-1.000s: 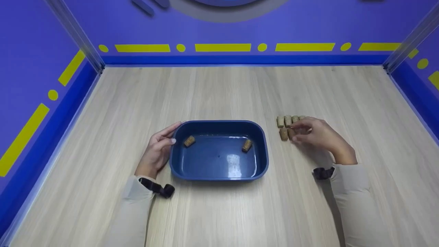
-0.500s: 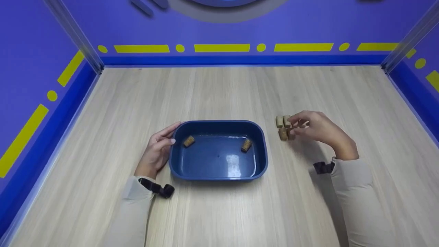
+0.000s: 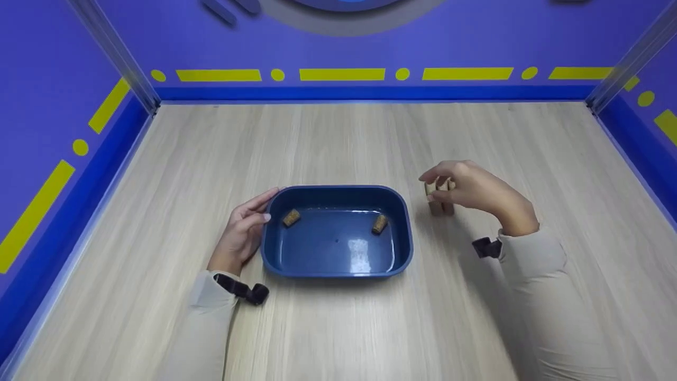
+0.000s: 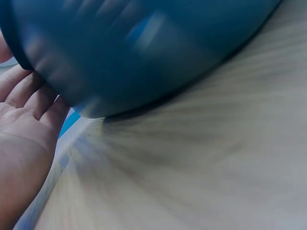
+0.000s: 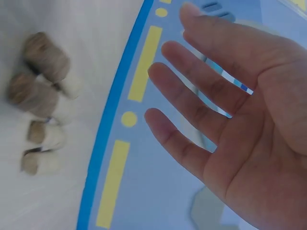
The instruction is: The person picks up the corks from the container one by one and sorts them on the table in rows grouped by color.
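A dark blue plastic tub (image 3: 317, 254) stands on the table, with one brown cork (image 3: 291, 218) at its left end and another brown cork (image 3: 380, 224) at its right. My left hand (image 3: 242, 230) grips the tub's left side, thumb on the rim and fingers along the outer wall. Right of the tub, pale corks (image 3: 430, 189) lie in a row behind brown corks (image 3: 436, 208), partly hidden by my right hand (image 3: 478, 191). That hand hovers above them; the right wrist view shows its fingers (image 5: 180, 91) spread and loosely bent, with nothing held.
Pale wood-grain table (image 3: 344, 143) runs back to a blue-purple wall (image 3: 344, 50) with yellow marks. Side walls rise at left and right. Each wrist wears a small black camera, one on the left (image 3: 257, 294) and one on the right (image 3: 486, 247).
My right hand has shifted left and away from me, from the right end of the cork rows to above their left end. My left hand and the tub stay put.
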`<state>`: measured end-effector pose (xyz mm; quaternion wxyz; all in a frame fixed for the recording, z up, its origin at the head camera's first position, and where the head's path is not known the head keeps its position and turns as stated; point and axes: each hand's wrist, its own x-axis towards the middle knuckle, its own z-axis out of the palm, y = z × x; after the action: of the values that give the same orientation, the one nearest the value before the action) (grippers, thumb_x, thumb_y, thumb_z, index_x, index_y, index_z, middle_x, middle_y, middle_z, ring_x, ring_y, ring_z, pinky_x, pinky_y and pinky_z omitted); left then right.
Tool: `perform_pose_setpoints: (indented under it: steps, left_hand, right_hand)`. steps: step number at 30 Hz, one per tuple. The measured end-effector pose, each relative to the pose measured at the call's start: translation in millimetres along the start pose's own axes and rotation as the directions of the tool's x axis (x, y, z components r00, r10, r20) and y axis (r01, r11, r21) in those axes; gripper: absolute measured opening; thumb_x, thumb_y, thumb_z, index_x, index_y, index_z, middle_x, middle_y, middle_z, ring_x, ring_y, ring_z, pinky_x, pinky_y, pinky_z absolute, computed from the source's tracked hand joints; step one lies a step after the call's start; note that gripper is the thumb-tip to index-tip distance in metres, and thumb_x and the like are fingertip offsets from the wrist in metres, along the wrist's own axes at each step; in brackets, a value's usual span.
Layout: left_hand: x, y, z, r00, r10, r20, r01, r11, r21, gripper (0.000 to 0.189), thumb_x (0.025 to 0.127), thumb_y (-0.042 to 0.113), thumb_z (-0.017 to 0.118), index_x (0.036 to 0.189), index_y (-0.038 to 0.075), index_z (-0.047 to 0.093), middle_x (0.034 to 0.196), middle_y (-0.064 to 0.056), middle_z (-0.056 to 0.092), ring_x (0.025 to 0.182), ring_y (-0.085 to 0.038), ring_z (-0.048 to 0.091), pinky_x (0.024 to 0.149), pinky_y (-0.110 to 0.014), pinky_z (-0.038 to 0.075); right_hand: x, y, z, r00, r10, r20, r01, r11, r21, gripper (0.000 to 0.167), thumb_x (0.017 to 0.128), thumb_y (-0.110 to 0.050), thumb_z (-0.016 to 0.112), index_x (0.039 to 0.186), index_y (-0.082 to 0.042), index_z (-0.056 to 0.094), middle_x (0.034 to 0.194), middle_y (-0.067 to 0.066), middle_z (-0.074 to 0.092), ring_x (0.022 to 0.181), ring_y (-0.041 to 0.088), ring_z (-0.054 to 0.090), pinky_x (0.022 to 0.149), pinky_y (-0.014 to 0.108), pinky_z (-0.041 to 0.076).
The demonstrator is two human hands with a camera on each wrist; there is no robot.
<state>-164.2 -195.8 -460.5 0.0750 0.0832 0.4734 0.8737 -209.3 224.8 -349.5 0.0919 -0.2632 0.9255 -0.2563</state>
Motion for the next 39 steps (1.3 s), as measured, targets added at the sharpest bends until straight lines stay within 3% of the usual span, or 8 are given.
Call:
perform_pose_setpoints:
  steps: [3,9,13,16,21,26,39]
  left_hand:
    - [0.2,0.4,0.1,1.0,-0.002,-0.008,0.002,1.0,0.002,0.055,0.078,-0.015,0.044,0.132,-0.006,0.053,0.126,-0.007,0.064,0.119,-0.017,0.059,0.097,-0.024,0.048]
    - [0.7,0.4,0.3,1.0,-0.007,-0.018,0.007,1.0,0.006,0.055,0.078,-0.016,0.043,0.132,-0.008,0.052,0.125,-0.007,0.065,0.118,-0.016,0.059,0.097,-0.025,0.048]
    - [0.4,1.2,1.2,1.0,-0.005,-0.018,0.005,1.0,0.008,0.055,0.078,-0.015,0.044,0.131,-0.006,0.054,0.124,-0.006,0.065,0.118,-0.016,0.059,0.097,-0.025,0.048]
    - [0.4,2.0,0.9,1.0,-0.001,-0.015,0.002,1.0,0.013,0.054,0.079,-0.015,0.044,0.131,-0.006,0.055,0.124,-0.006,0.065,0.117,-0.016,0.06,0.096,-0.024,0.048]
    - [0.2,2.3,1.7,1.0,-0.002,-0.017,0.003,1.0,0.026,0.055,0.079,-0.015,0.044,0.133,-0.007,0.052,0.124,-0.005,0.065,0.117,-0.015,0.06,0.096,-0.025,0.048]
    - [-0.5,1.6,2.4,0.999,-0.007,-0.036,0.009,0.999,0.036,0.056,0.079,-0.015,0.043,0.135,-0.011,0.047,0.124,-0.005,0.065,0.118,-0.015,0.059,0.097,-0.025,0.048]
    - [-0.4,1.5,2.7,1.0,-0.003,-0.029,0.004,0.999,0.037,0.054,0.083,-0.013,0.046,0.137,-0.012,0.044,0.124,-0.004,0.065,0.119,-0.014,0.058,0.099,-0.023,0.047]
  right_hand:
    - [5.0,-12.6,-1.7,0.999,0.026,0.027,-0.027,0.999,0.02,0.03,0.087,-0.008,0.067,0.116,-0.006,0.067,0.104,0.012,0.067,0.087,0.023,0.065,0.077,0.04,0.053]
    - [19.0,-38.7,-2.1,0.991,0.062,0.122,-0.071,0.995,0.071,0.033,0.09,-0.015,0.065,0.123,-0.012,0.062,0.114,0.015,0.06,0.045,0.02,0.062,0.045,0.035,0.053]
    - [32.7,-52.9,2.4,0.995,-0.032,0.094,0.032,0.999,0.011,0.033,0.089,-0.019,0.067,0.122,-0.014,0.065,0.114,0.011,0.065,0.077,0.021,0.069,0.071,0.038,0.057]
    - [45.8,-61.7,9.9,0.987,-0.137,0.083,0.138,0.99,-0.002,0.033,0.087,-0.019,0.069,0.119,-0.01,0.067,0.112,0.01,0.069,0.101,0.025,0.064,0.09,0.042,0.051]
    - [65.3,-77.0,24.8,0.965,-0.23,0.124,0.229,0.973,0.022,0.033,0.086,-0.016,0.07,0.117,-0.004,0.068,0.111,0.012,0.069,0.1,0.026,0.066,0.089,0.042,0.053]
    - [80.5,-92.2,38.2,0.948,-0.259,0.188,0.255,0.966,0.046,0.035,0.086,-0.016,0.069,0.119,-0.002,0.066,0.113,0.013,0.069,0.1,0.025,0.067,0.091,0.041,0.052]
    - [107.5,-125.0,75.9,0.911,-0.164,0.379,0.154,0.986,0.056,0.042,0.088,-0.017,0.068,0.129,-0.006,0.061,0.122,0.01,0.066,0.106,0.02,0.066,0.09,0.032,0.054]
